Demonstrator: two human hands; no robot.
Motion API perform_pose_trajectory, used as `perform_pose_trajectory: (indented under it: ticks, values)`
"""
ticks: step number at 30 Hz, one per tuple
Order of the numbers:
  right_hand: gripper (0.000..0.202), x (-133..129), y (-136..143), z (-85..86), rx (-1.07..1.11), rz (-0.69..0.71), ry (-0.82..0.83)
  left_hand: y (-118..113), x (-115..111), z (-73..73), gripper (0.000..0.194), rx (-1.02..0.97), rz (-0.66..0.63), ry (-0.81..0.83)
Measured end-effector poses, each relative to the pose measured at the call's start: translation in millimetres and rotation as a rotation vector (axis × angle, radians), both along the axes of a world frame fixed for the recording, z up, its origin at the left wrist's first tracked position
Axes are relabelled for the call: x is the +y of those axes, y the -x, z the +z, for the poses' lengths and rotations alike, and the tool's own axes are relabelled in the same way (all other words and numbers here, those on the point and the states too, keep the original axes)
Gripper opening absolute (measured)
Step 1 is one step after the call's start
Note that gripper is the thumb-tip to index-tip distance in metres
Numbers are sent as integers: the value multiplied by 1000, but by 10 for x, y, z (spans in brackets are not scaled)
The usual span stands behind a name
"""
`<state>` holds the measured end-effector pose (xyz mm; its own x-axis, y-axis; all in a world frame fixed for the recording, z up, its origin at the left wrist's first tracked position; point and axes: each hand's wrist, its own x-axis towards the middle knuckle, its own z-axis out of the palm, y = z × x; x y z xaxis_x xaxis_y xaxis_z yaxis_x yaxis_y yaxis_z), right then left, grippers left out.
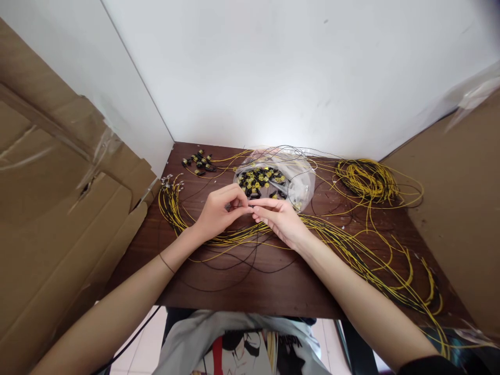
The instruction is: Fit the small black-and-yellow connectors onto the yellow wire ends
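My left hand [222, 212] and my right hand [284, 220] meet fingertip to fingertip over the middle of the table, both closed in a pinch. Between them is a thin black wire [257, 237], which drops from the fingers and curves across the tabletop. A small dark bit shows at the fingertips, too covered to make out. Just beyond the hands lies a clear plastic bag [302, 179] with several small black-and-yellow connectors [255, 178] on it. Beneath the hands runs a long bundle of yellow and black wires [230, 238].
More black-and-yellow pieces [200, 161] lie at the back left. A coil of yellow and black wire [365, 179] rests at the back right. Cardboard sheets [66, 208] flank the brown table [250, 294], and a white wall [250, 78] stands behind it.
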<state>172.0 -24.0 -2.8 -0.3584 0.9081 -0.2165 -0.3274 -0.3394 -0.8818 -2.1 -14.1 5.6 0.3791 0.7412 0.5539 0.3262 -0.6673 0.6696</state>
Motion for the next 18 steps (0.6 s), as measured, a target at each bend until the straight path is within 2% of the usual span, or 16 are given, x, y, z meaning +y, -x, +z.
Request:
perform_pose_trajectory:
  ticks: [5, 18]
  values:
    - [25, 5, 18, -1, 22, -64, 34, 7, 10, -10, 27, 13, 40, -38]
    - [25, 14, 19, -5, 67, -157, 56, 0, -9, 7, 13, 52, 28, -67]
